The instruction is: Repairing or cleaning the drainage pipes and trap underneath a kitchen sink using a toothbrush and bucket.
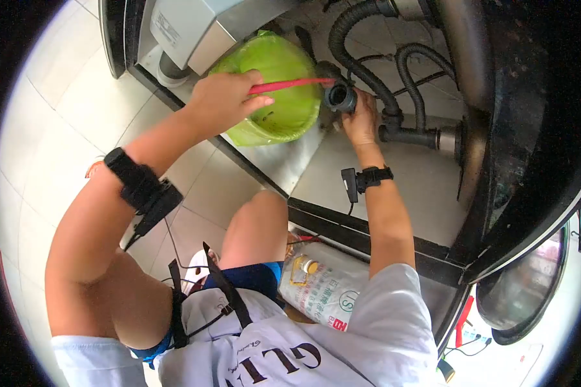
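Observation:
My left hand (229, 98) is closed around a slim pinkish-red stick (290, 84), whose kind I cannot make out. The stick's far end reaches the dark drain pipe fitting (331, 102); whether it touches the rim is unclear. My right hand (361, 121) grips that fitting from the right, its round open mouth tilted toward me. Below the stick stands a bin lined with a light green bag (284, 116), with small dark bits inside. Part of my right hand's fingers is hidden behind the fitting.
Black corrugated hoses (342, 40) bend down to a horizontal dark pipe (410, 135) at the right of the cabinet. A grey-white box (181, 29) hangs at the upper left. A large clear plastic jug (326, 287) lies by my legs, near the black cabinet edge (394, 240).

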